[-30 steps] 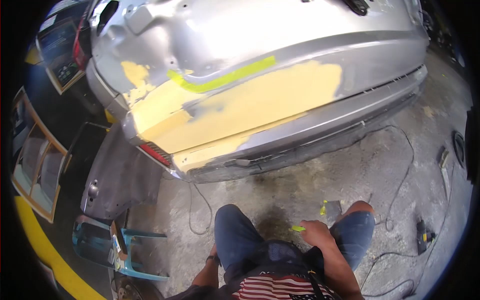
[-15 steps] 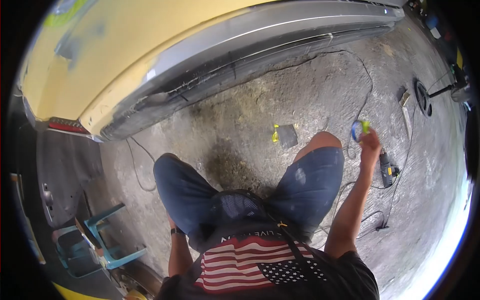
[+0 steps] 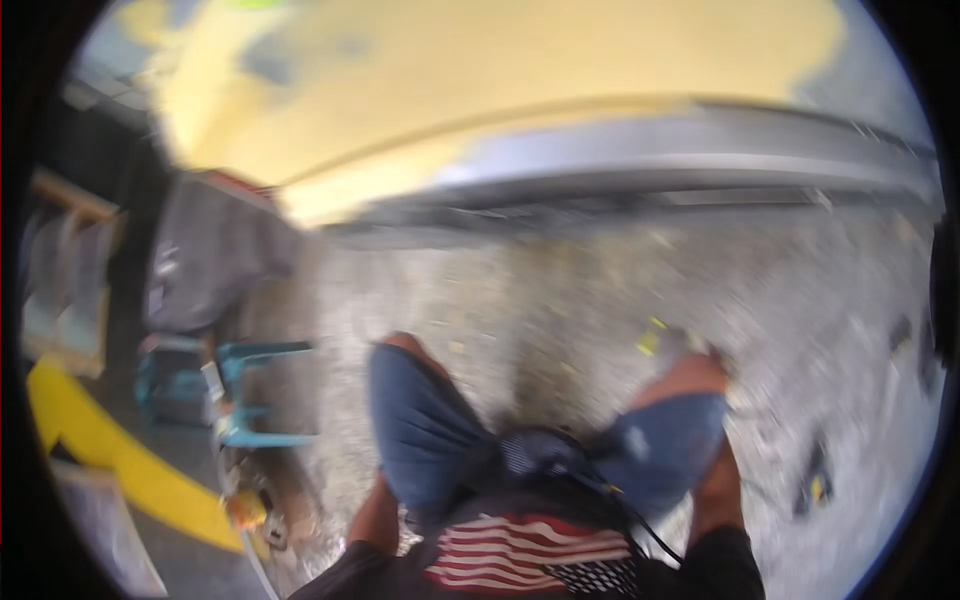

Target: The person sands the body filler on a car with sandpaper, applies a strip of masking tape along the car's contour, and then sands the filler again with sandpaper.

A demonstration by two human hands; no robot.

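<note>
My left forearm (image 3: pixel 375 516) reaches down beside my left thigh, and the hand is hidden below the leg. On the other side, my right forearm (image 3: pixel 718 488) passes behind my right thigh; that hand is hidden too, so whether it holds anything does not show. Just beyond my right knee, a yellow-green strip (image 3: pixel 652 337) lies on the floor beside a blurred grey square (image 3: pixel 679 343). A dark tool like a heat gun (image 3: pixel 815 480) rests on the floor to the right of my right arm.
A yellow car body (image 3: pixel 560 60) with a grey sill (image 3: pixel 690 150) spans the front. Left stand a dark grey panel (image 3: pixel 215 255), a teal stool (image 3: pixel 265 437) and a yellow curved shape (image 3: pixel 130 465). Rough concrete (image 3: pixel 450 290) lies between my legs and the car. The view is motion-blurred.
The view has swung left. My right hand, earlier out to the right with a blue and yellow-green roll like tape, has dropped behind my right leg. My left hand stays hidden.
</note>
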